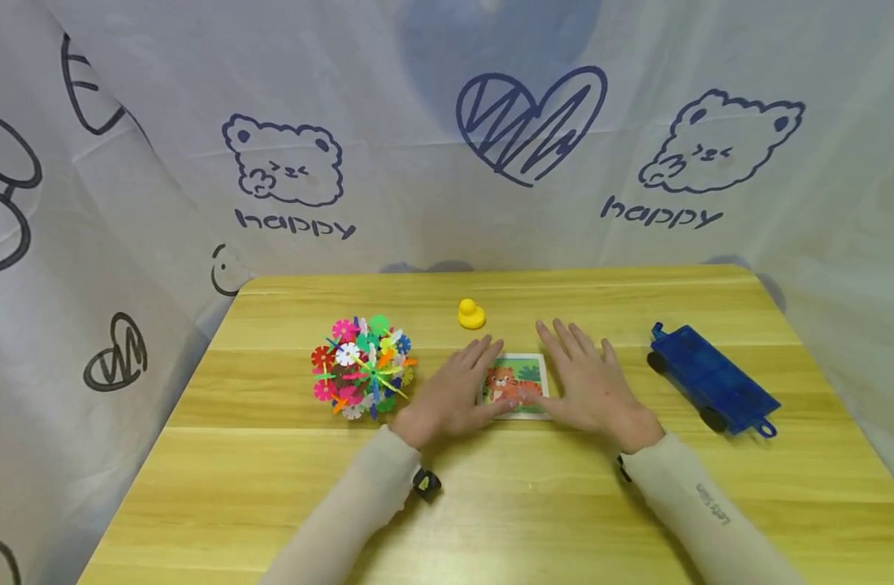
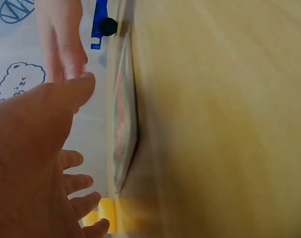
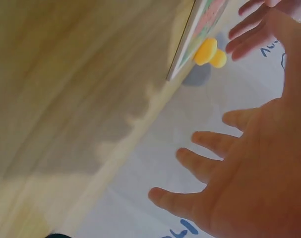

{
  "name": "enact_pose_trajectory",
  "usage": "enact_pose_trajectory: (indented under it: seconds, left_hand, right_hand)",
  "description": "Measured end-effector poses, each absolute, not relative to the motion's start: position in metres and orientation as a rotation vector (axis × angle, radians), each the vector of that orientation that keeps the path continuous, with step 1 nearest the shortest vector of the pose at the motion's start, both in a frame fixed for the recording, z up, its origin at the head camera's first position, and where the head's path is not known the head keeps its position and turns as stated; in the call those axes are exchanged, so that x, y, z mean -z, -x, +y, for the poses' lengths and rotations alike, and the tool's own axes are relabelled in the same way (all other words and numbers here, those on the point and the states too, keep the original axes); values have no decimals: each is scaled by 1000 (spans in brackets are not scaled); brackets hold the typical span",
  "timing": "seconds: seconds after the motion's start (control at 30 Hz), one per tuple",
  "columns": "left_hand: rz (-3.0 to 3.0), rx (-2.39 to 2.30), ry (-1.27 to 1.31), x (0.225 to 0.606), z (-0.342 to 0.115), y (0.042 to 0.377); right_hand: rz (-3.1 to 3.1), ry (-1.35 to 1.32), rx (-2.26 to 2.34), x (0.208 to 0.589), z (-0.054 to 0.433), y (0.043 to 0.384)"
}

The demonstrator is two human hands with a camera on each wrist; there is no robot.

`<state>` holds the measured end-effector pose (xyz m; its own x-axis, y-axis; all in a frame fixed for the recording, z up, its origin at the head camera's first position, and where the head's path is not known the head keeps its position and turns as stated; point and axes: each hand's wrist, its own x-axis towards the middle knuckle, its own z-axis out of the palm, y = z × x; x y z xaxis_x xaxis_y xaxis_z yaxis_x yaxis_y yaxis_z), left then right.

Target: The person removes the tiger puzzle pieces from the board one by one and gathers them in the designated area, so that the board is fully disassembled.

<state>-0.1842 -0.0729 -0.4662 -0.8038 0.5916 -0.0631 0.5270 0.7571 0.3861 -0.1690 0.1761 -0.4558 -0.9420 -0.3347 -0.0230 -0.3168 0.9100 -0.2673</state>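
Note:
A flat, square picture board (image 1: 523, 374) with a white border and an orange tiger on green lies on the table, between the two hands. The left hand (image 1: 454, 390) hovers at its left edge, fingers extended, overlapping that edge in the head view. On the other side, the right hand (image 1: 589, 386) is held with fingers spread and its thumb over the board's lower right. The left wrist view shows the picture board (image 2: 124, 119) edge-on beyond the left hand (image 2: 36, 134). In the right wrist view, the right hand (image 3: 239, 168) holds nothing between its fingers.
Just behind the board sits a yellow rubber duck (image 1: 471, 314). A ball of colourful interlocking flower discs (image 1: 362, 367) stands to the left. To the right is a blue toy trailer (image 1: 713, 378) with black wheels. A printed white curtain (image 1: 418, 203) hangs behind the wooden table (image 1: 535, 520).

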Motion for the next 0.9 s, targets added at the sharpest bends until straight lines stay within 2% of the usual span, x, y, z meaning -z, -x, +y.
enact_pose_trajectory:
  seconds: [0.27,0.9]
  left_hand:
    - [2731,-501,-866,479,-75,182]
    - [2702,-455,-888,477,-84,161]
  right_hand:
    - [2933,535,463,464,173,166]
    - [2816,628,512,465,171,144]
